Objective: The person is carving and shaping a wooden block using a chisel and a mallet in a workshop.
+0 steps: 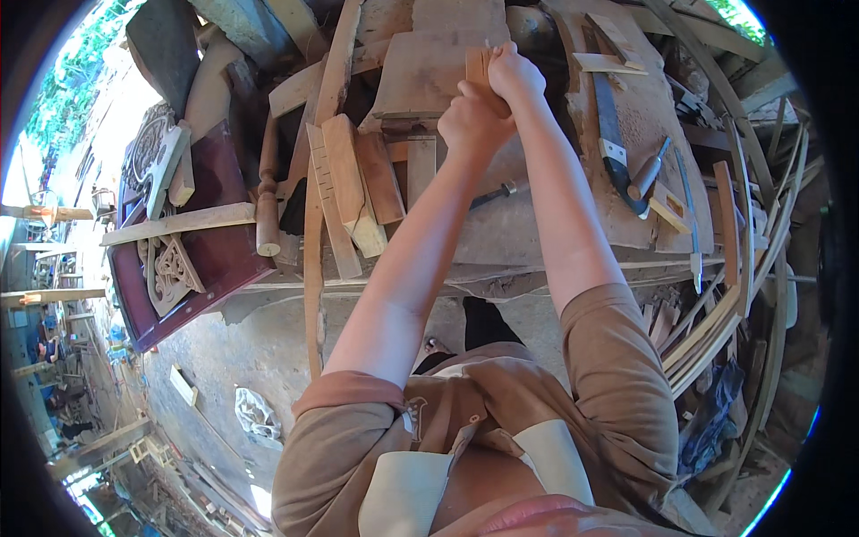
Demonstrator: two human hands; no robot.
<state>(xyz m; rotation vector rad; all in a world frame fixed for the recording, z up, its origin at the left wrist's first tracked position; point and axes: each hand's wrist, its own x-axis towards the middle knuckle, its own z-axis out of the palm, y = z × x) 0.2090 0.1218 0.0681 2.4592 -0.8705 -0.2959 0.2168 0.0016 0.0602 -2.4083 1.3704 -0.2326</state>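
Both arms reach out over the wooden workbench (pixel 512 234). My left hand (pixel 476 123) is closed around the near part of a small brown wooden block (pixel 480 68). Just beyond it, my right hand (pixel 517 75) is closed at the block's far right side, its fingers curled and partly hidden. The block is over a broad wooden board (pixel 413 79) at the back of the bench; whether it touches the board I cannot tell. Between my forearms lies a dark tool with a metal end (pixel 494 194), perhaps a chisel, touched by neither hand.
Right of my arms lie a handsaw (pixel 614 152), a wooden-handled tool (pixel 646 175) and a slotted wooden block (pixel 669 208). Wood pieces (pixel 347 170) and a turned post (pixel 267 201) stand left. Carved pieces (pixel 172 268) rest on a dark red panel (pixel 224 268). Long strips (pixel 707 345) curve at right.
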